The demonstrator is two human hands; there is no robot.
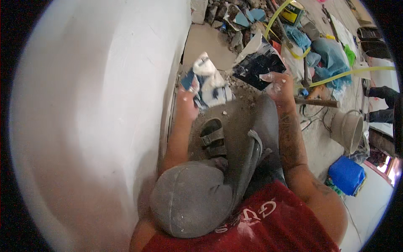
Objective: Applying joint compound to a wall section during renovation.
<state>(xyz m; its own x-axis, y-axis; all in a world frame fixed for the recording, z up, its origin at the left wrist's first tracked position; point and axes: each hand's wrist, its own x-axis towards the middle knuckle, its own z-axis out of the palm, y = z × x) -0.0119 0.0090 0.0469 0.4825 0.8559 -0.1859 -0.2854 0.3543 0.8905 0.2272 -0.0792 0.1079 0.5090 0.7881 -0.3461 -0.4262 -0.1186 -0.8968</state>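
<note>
Left plate (pixel 187 82): thin and flat, blue where bare
White paste (pixel 204 67): thick, soft-looking, ridged and folded; piled on the left plate
Right plate (pixel 257 68): thin, flat, four-sided, near black, slightly glossy
Wall (pixel 84 105): smooth, white, faintly shaded; rises close beside the left forearm, narrowing room on that side
Slab (pixel 205 47): flat, dull, beige-grey; lies beyond the left plate
Rubble (pixel 237 40): jagged, brown and blue-grey, heaped past the slab
Right side of view: curved yellow hose (pixel 357 72), crumpled blue plastic (pixel 331 59), wooden handle (pixel 319 102), pale round-mouthed bucket (pixel 347 129)
In the way: bent leg (pixel 266 126) in grey cloth, reaching up near the right hand (pixel 280 85); dark strapped sandal (pixel 213 136) below, between the forearms
Left fingers: closed on the left plate at its wall-side edge; part of the left hand (pixel 188 100) dabbed white
Right fingers: gripping the right plate near its lower right corner, thumb across the dark face, rest partly hidden
Plates, position: held up above the ground, apart, left one nearer the wall
Plates, look: left heavily coated; right mostly dark, streaked white, with a pale band along the upper left edge
</note>
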